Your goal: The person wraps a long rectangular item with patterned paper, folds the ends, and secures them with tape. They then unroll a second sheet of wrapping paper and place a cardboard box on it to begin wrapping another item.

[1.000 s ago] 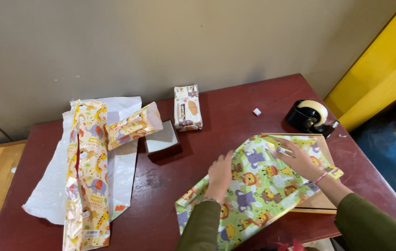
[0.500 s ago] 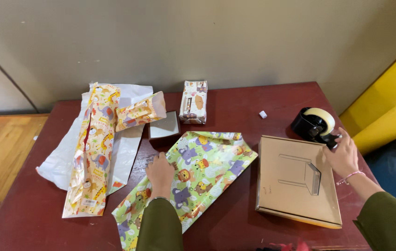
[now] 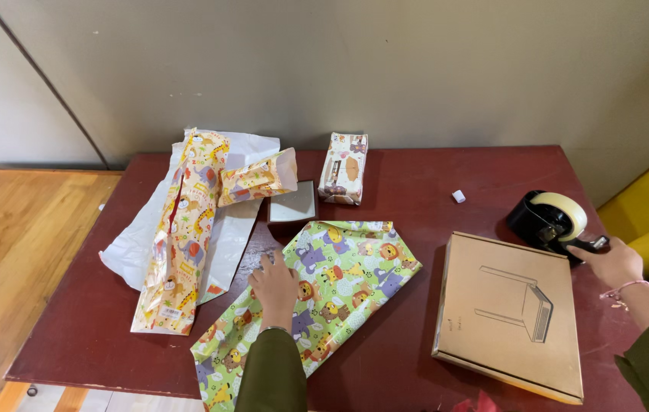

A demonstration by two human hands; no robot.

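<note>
My left hand (image 3: 274, 285) lies flat, fingers spread, on a green wrapping sheet printed with cartoon animals (image 3: 340, 294) spread on the dark red table (image 3: 408, 179). My right hand (image 3: 613, 262) is at the table's right edge, fingers touching the cutter end of a black tape dispenser (image 3: 552, 220) with a pale tape roll. A flat brown cardboard box (image 3: 511, 313) lies between the sheet and that hand.
A small wrapped box (image 3: 343, 168) stands at the back. An open small box (image 3: 292, 204), an orange animal-print paper sleeve (image 3: 184, 233) and a white sheet (image 3: 141, 244) lie at the left. A tiny white piece (image 3: 459, 196) sits near the dispenser. Wooden floor to the left.
The green sheet came off the cardboard box and slid left under my left hand. My right hand left the sheet and went to the tape dispenser. The view shifted left.
</note>
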